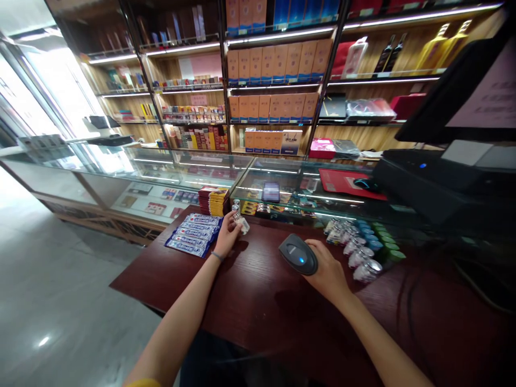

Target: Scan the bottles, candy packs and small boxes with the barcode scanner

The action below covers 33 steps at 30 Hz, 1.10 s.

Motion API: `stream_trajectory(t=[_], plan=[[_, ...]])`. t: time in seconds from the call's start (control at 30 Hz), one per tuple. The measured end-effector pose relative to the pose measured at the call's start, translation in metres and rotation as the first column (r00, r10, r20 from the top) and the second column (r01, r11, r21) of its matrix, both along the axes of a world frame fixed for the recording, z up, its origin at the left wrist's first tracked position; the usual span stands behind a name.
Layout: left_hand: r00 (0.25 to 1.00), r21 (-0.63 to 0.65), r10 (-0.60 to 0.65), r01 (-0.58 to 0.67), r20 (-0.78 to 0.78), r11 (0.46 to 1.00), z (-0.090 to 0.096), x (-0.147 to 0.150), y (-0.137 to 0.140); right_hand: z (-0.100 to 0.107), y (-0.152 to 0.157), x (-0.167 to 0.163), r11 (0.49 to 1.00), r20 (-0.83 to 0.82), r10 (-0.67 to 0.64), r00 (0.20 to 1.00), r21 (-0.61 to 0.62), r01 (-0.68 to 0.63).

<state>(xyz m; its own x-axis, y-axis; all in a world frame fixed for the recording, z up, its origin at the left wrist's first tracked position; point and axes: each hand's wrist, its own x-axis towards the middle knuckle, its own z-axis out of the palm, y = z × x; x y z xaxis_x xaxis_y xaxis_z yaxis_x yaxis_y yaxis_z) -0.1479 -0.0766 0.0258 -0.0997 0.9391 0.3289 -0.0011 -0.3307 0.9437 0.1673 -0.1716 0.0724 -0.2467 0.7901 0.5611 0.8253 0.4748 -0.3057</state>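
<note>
My right hand [328, 271] is wrapped round a dark grey barcode scanner [296, 252], held above the dark red wooden counter, with a blue light glowing on its top. My left hand [227, 236] grips a small clear jar [244, 224] close to the counter top. Its label is too small to read. Just beyond my left fingers stand more small silver-lidded jars [236, 204]. Left of that hand lie several blue-and-white packets [193, 234] in a row. Behind the packets is a stack of red and yellow packs [213, 201].
Several silver-lidded jars [357, 250] and green-wrapped tubes [389, 242] stand in rows at the right. Beyond the counter [250, 301] are a glass display case [189, 167] and shelves of boxes. A dark monitor [451, 80] and a mouse [365, 184] are at the right.
</note>
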Motion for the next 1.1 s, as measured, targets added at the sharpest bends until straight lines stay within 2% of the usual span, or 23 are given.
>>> stream_trajectory(t=[0.07,0.13,0.23,0.53,0.73,0.9,1.0,1.1], plan=[[0.956,-0.105,-0.201,0.227,0.214,0.968,0.008,0.002,-0.007,0.002,-0.002,0.001,1.0,0.026,0.005,1.0,-0.017,-0.005],[0.872,-0.157,-0.338,0.411,0.353,0.898,0.014,0.002,-0.013,0.004,-0.005,0.002,0.998,0.063,0.042,0.997,-0.045,-0.04],[0.807,-0.171,-0.403,0.512,0.432,0.842,0.015,0.001,-0.018,0.006,-0.008,0.002,0.989,0.116,0.108,0.987,-0.11,-0.095],[0.791,-0.184,-0.408,0.532,0.457,0.826,0.01,0.002,-0.014,0.008,-0.014,-0.004,0.955,0.221,0.256,0.941,-0.206,-0.212],[0.784,-0.171,-0.42,0.541,0.457,0.824,0.009,0.001,-0.014,0.006,-0.012,-0.004,0.964,0.207,0.219,0.953,-0.199,-0.178],[0.714,-0.133,-0.417,0.576,0.563,0.807,0.012,-0.001,-0.02,0.009,-0.012,-0.002,0.972,0.187,0.183,0.965,-0.182,-0.149],[0.691,-0.157,-0.377,0.577,0.617,0.802,0.015,0.0,-0.023,0.013,-0.011,0.002,0.979,0.162,0.144,0.976,-0.169,-0.116],[0.693,-0.184,-0.303,0.535,0.654,0.825,0.018,0.004,-0.025,0.017,-0.009,0.009,0.984,0.137,0.102,0.985,-0.158,-0.08]])
